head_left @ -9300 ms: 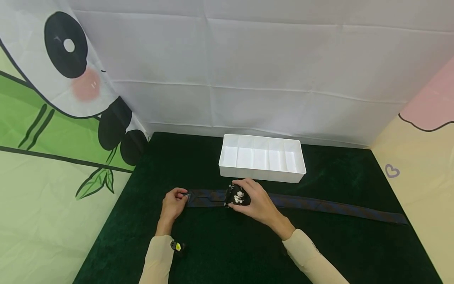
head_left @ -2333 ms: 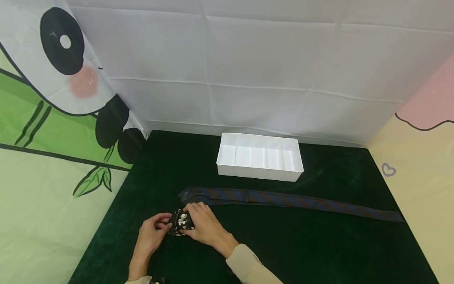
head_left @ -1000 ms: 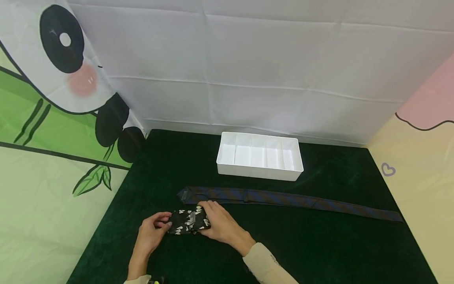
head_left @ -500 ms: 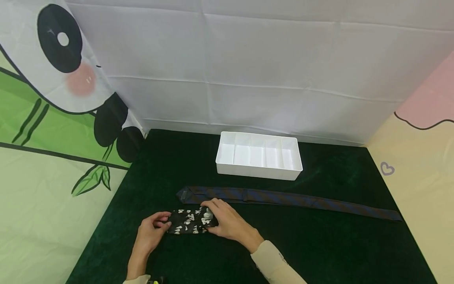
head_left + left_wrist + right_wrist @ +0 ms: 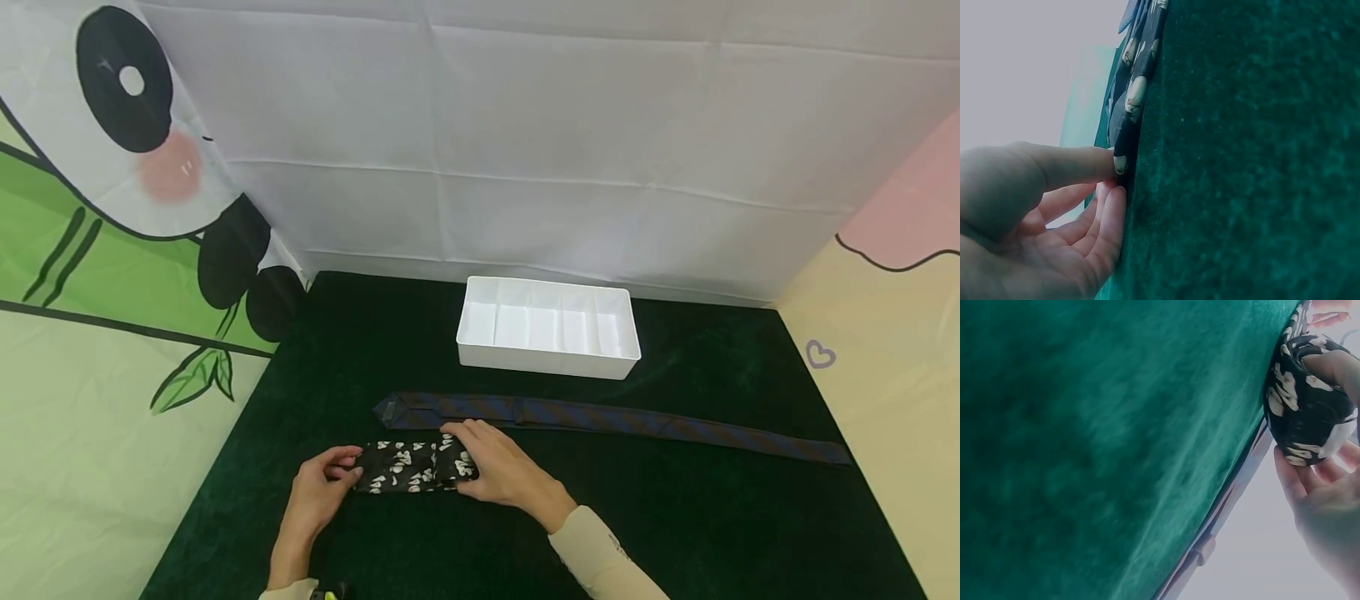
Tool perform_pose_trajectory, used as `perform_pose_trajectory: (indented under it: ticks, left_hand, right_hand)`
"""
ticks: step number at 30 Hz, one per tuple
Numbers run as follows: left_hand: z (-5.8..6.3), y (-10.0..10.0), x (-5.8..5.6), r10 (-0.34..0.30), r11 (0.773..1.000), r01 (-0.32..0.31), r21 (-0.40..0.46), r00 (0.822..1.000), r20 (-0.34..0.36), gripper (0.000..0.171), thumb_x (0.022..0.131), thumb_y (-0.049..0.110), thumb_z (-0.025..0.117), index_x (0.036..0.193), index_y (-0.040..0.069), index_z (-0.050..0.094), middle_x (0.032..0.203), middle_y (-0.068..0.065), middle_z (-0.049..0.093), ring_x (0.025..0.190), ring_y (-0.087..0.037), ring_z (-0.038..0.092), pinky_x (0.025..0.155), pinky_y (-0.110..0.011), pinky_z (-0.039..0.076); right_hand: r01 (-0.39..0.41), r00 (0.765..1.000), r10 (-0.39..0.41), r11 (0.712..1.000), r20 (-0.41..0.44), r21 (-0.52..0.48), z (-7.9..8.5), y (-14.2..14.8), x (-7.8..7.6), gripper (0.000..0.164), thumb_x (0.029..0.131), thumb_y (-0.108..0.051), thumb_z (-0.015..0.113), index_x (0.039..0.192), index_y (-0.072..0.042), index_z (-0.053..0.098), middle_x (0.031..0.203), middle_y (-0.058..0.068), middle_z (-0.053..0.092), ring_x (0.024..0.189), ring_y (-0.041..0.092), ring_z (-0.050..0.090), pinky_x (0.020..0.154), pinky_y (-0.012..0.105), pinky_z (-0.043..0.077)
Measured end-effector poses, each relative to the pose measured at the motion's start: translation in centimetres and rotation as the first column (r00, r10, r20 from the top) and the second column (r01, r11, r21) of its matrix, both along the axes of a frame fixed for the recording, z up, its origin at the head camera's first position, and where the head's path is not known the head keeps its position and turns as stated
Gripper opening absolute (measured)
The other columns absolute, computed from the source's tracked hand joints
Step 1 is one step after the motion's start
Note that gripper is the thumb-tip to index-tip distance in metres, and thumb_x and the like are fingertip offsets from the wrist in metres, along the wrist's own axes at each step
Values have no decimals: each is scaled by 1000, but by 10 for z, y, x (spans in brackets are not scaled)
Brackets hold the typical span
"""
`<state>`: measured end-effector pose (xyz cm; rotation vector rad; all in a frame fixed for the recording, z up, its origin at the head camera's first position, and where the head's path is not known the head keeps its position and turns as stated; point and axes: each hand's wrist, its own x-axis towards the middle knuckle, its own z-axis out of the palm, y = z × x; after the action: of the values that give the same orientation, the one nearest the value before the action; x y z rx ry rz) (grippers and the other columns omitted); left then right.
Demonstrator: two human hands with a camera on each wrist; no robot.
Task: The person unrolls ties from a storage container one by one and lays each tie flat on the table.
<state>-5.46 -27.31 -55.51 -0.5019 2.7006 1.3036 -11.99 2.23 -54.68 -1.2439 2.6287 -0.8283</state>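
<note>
A black necktie with white flower print lies partly unrolled on the green cloth, its right part still a roll. My left hand pinches the tie's left end between thumb and fingers; the left wrist view shows the thumb on its edge. At the other side, my right hand grips the roll, thumb on one side and fingers on the other. Just beyond both hands a blue and brown striped necktie lies stretched out flat, left tip pointed.
A white tray with several compartments stands behind the striped tie. Dark green velvet cloth covers the table. A white backdrop rises behind it, with printed cartoon panels on both sides.
The right hand has moved right with the roll, and the flowered tie's flat part has grown longer. The left hand stays at its end. Earlier the roll was held over the striped tie.
</note>
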Motion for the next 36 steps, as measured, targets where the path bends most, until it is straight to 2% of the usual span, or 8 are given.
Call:
perform_pose_trajectory:
  ticks: [8, 21, 31, 36]
  left_hand:
    - [1, 1, 0, 13, 1000, -13, -1, 1000, 10, 30, 98, 6, 67, 127, 2, 67, 119, -18, 65, 101, -28, 60, 82, -42, 48]
    - [0, 2, 0, 8, 1000, -8, -1, 1000, 6, 29, 98, 6, 67, 127, 2, 67, 118, -18, 65, 100, -28, 59, 84, -45, 47]
    - [1, 1, 0, 10, 1000, -10, -2, 1000, 11, 29, 98, 6, 67, 127, 2, 67, 118, -18, 65, 100, -28, 59, 83, -44, 47]
    - [1, 1, 1, 11, 1000, -11, -3, 1000, 15, 29, 98, 6, 67, 127, 2, 67, 118, -18, 65, 100, -28, 59, 84, -44, 47]
  right_hand:
    - [9, 1000, -9, 999, -18, 32, 0, 10, 0, 82, 83, -26, 87, 151, -12, 43, 130, 3, 58, 113, 15, 56, 100, 35, 48]
    - [14, 1000, -14, 1000, 18, 22, -3, 27, -2, 83, 83, -24, 88, 151, -10, 42, 132, 3, 57, 116, 16, 55, 100, 39, 48]
    - [25, 999, -26, 999, 36, 33, -3, 42, -1, 82, 84, -25, 87, 151, -9, 43, 139, 6, 56, 126, 21, 55, 104, 42, 47]
    - [27, 999, -28, 999, 36, 29, -2, 48, 1, 82, 82, -22, 88, 150, -10, 44, 138, 7, 56, 124, 21, 56, 103, 43, 48]
